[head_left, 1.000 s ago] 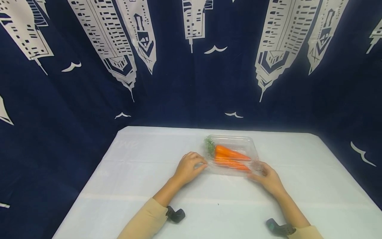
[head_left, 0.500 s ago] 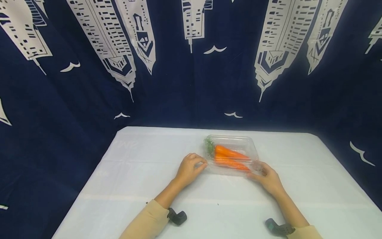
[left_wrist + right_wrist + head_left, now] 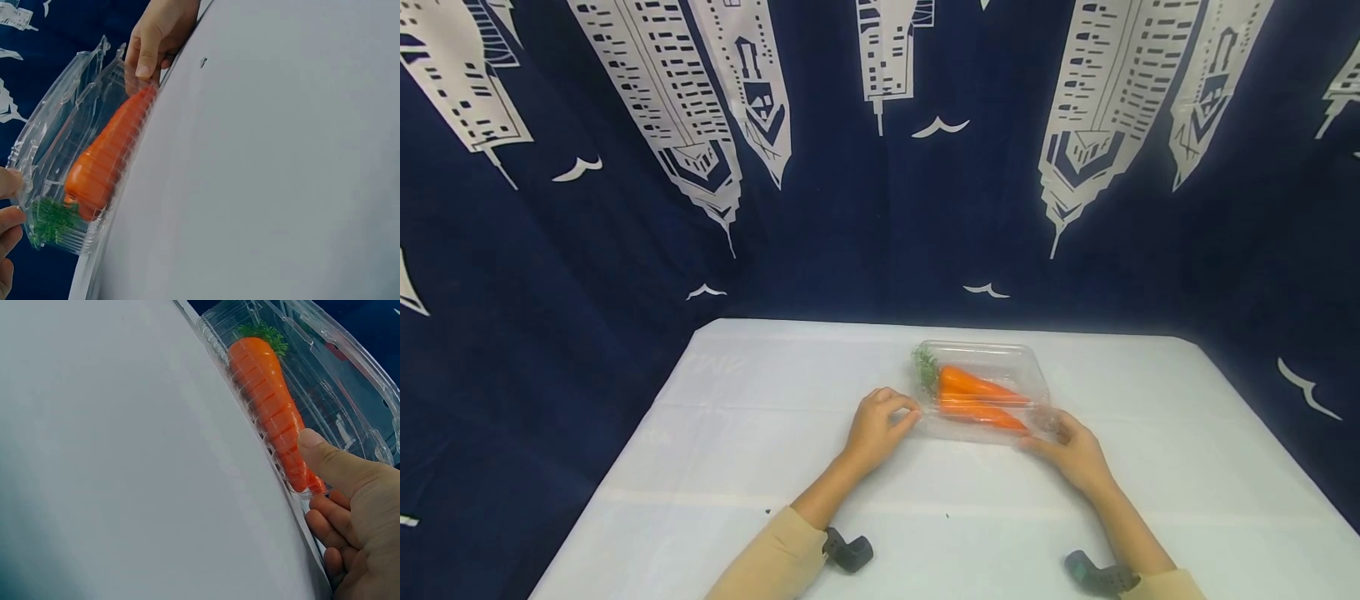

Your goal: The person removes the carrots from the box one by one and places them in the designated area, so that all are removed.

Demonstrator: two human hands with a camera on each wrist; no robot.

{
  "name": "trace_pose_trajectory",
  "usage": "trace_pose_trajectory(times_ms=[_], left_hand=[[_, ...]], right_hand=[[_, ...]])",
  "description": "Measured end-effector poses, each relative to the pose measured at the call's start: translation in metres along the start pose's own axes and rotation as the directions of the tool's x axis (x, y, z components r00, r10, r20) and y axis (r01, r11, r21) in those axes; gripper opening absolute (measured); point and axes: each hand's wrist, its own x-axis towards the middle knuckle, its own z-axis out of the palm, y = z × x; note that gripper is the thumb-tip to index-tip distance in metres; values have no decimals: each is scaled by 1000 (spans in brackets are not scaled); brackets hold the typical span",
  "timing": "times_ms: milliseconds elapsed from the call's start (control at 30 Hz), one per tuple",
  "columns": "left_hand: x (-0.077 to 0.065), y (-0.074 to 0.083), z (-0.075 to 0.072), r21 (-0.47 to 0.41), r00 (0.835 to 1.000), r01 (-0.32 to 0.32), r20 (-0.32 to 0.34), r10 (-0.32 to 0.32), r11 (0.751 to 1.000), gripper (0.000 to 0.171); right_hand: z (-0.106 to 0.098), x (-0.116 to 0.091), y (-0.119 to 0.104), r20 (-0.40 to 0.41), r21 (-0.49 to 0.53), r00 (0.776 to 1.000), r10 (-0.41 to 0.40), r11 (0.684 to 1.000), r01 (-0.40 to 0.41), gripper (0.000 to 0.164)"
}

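A clear plastic clamshell container (image 3: pixel 985 357) stands on the white table, with an orange carrot (image 3: pixel 973 385) and green leaves (image 3: pixel 927 368) inside. Below that carrot a second orange shape shows in the head view; I cannot tell whether it is another carrot or a distorted view through the wall. In the left wrist view the lid (image 3: pixel 53 103) sits slightly apart from the base rim. My left hand (image 3: pixel 880 425) pinches the front left corner between thumb and fingers. My right hand (image 3: pixel 1075 454) grips the front right corner, its thumb (image 3: pixel 312 442) against the wall.
A white cloth covers the table (image 3: pixel 737 450). Behind it hangs a dark blue curtain (image 3: pixel 880 233) with white building prints. Small dark specks lie on the cloth near the front. Black wrist devices (image 3: pixel 848 552) sit at both sleeves.
My left forearm has shifted slightly down and to the right, with its fingers staying at the container's corner. The right hand and the container look unchanged.
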Motion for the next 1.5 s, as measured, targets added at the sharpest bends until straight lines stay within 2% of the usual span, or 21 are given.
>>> trace_pose_trajectory(times_ms=[167, 367, 567, 733, 967, 1067, 1300, 1500], left_hand=[[-2, 1, 3, -66, 998, 57, -9, -58, 996, 6], [-2, 6, 6, -114, 996, 84, -30, -88, 990, 7], [1, 10, 8, -107, 997, 49, -56, -55, 993, 9], [5, 15, 0, -72, 996, 7, -83, -13, 997, 6], [18, 17, -10, 17, 993, -42, -114, 43, 999, 4], [23, 18, -14, 27, 991, -51, -126, 54, 998, 4], [38, 22, -22, 3, 995, -1, -95, 1, 1000, 11], [55, 24, -28, 18, 996, -6, -91, 7, 1000, 13]], right_hand=[[1, -1, 0, 2, -2, 1000, 4, 1000, -4, 83], [1, -2, 1, -15, 1, 999, -37, 999, 38, 76], [0, -2, 0, -35, 7, 996, -84, 996, 84, 69], [-1, -1, -1, -27, 8, 997, -71, 997, 72, 70], [1, -2, -1, -29, 8, 998, -56, 998, 57, 70], [2, -1, 0, -30, 5, 998, -58, 998, 58, 70], [2, 0, 3, -27, -13, 998, -56, 998, 55, 70], [2, 0, 3, -29, 5, 998, -58, 998, 59, 68]])
